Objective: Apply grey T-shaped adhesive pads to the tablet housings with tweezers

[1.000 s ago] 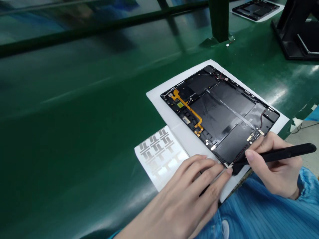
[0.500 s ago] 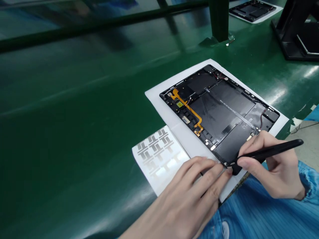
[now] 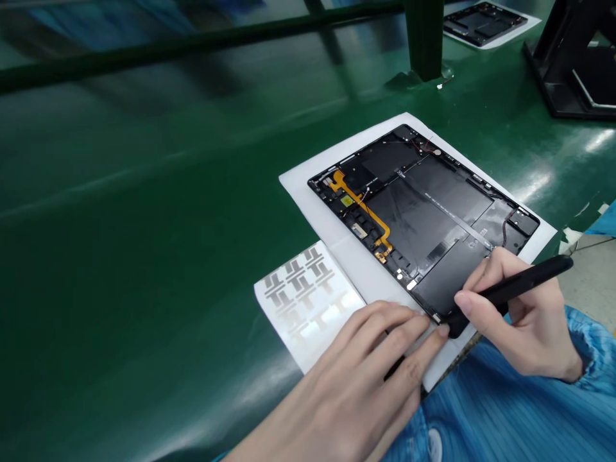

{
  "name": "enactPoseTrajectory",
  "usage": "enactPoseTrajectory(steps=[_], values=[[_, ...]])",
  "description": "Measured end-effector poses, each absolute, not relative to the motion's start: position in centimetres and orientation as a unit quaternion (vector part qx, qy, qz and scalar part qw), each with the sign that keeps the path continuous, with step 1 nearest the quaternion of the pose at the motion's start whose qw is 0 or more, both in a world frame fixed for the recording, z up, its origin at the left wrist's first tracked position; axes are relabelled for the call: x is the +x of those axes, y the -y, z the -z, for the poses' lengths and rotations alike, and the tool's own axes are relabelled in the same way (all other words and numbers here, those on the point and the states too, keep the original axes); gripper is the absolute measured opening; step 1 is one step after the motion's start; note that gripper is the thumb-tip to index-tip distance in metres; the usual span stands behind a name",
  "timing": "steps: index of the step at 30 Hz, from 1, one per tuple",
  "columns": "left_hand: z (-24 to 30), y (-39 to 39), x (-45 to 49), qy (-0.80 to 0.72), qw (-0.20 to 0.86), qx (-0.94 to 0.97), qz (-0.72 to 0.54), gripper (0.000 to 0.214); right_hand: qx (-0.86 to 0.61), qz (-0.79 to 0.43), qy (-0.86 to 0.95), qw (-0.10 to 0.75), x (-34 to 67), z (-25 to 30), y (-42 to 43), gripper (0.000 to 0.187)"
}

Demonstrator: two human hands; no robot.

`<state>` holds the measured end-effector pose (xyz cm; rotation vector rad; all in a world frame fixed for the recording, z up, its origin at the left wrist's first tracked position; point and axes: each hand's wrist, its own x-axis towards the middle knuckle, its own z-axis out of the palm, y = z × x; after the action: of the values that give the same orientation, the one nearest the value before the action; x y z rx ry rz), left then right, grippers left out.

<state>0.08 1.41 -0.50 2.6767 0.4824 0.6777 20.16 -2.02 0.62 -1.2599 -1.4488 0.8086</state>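
An opened tablet housing lies on a white sheet, its dark inner panels and orange flex cable showing. My left hand rests over the near corner with fingers stretched out, fingertips touching the housing's edge. Something black shows in the gap between its fingers; what it is stays hidden. In my right hand, thumb and fingers pinch a black pen-shaped tool above the same corner. The tool's tip is hard to make out against the dark housing. Partly under my left hand is a sheet of grey T-shaped stickers.
Green matting covers the bench. Farther back stands a green post, with another tablet housing on a white sheet beyond it. A black stand is at the far right. Blue clothing borders the bench's near edge.
My right hand and the black tool have shifted slightly left, and the tool's rear end sits a bit higher. My left hand and the tablet housing stay almost in place.
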Motion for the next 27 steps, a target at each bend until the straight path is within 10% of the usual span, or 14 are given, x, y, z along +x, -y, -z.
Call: enactPoseTrajectory(steps=[27], values=[[0.5, -1.9, -0.1, -0.194, 0.145, 0.945, -0.220, 0.032, -0.470, -0.228, 0.668, 0.530, 20.0, 0.5, 2.5, 0.020]])
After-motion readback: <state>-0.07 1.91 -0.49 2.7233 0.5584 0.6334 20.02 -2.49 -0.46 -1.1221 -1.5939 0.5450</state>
